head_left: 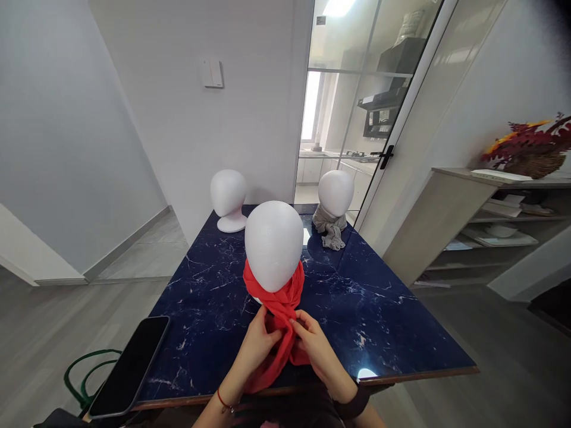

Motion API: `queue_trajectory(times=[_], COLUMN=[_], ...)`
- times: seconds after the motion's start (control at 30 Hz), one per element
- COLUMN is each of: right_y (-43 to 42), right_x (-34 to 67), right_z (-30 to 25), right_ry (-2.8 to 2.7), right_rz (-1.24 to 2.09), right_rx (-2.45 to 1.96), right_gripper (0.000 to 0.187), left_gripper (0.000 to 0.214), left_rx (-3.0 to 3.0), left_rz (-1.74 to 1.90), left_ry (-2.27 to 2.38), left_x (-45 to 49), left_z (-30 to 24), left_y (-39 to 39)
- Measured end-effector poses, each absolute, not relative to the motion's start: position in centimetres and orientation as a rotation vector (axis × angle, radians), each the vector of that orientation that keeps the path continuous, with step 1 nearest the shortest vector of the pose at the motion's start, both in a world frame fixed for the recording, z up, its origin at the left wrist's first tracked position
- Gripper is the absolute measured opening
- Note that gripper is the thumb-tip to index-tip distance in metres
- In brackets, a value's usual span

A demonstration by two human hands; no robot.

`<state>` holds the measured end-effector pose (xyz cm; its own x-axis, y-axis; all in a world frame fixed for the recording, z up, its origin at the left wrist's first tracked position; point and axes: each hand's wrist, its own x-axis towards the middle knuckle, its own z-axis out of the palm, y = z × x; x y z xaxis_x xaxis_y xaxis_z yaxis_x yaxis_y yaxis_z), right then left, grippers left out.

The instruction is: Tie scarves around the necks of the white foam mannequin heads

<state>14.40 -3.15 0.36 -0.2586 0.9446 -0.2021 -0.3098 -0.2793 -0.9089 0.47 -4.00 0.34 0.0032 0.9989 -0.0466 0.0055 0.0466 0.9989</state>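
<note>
A white foam mannequin head (pixel 274 244) stands upright on the dark blue marbled table (pixel 214 297) in front of me. Around its neck wraps a red scarf (pixel 279 300), whose loose ends hang down toward the near table edge. My left hand (pixel 262 336) grips the scarf just below the neck, fingers closed on the cloth. On the other side, my right hand (pixel 312 339) pinches the scarf at about the same height. Folds of fabric partly hide the fingertips of both hands.
Behind stand a bare white foam head (pixel 228 193) at left and another foam head (pixel 336 191) at right, wearing a grey scarf (pixel 330 226). A phone (pixel 134 362) lies on the near left corner. Shelves (pixel 482 226) and a glass door (pixel 343 107) are beyond.
</note>
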Motion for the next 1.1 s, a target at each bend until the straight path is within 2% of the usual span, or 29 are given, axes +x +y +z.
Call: queue_trajectory(times=[0.2,0.3,0.5,0.7,0.93,1.1], right_y=[-2.2,-1.7,-1.3,-1.8,-3.0,-3.7], right_x=[15.2,15.5,15.5,15.1,14.3,13.9], right_z=[-0.1,-0.8,-1.4,-0.1,0.4,-0.5], right_ry=[-0.946,-0.992,-1.436,-1.725,-1.634,-1.467], right_rz=[1.704,1.591,1.463,1.226,1.1,1.285], right_rx=[-1.045,-1.042,-1.107,-1.157,-1.126,-1.081], right_gripper=[0.036,0.031,0.007,0.01,0.005,0.009], left_gripper=[0.036,0.038,0.034,0.031,0.035,0.03], left_rx=[0.772,0.676,0.955,1.042,0.9,1.031], left_rz=[1.281,1.316,1.279,1.188,1.251,1.26], left_ry=[1.192,1.186,1.269,1.216,1.028,1.124], left_x=[-0.7,-1.1,-0.7,-0.5,-0.4,-0.2], left_z=[1.2,1.8,2.5,3.6,3.8,3.7], left_y=[-4.4,-4.8,-5.3,-5.6,-6.0,-5.7])
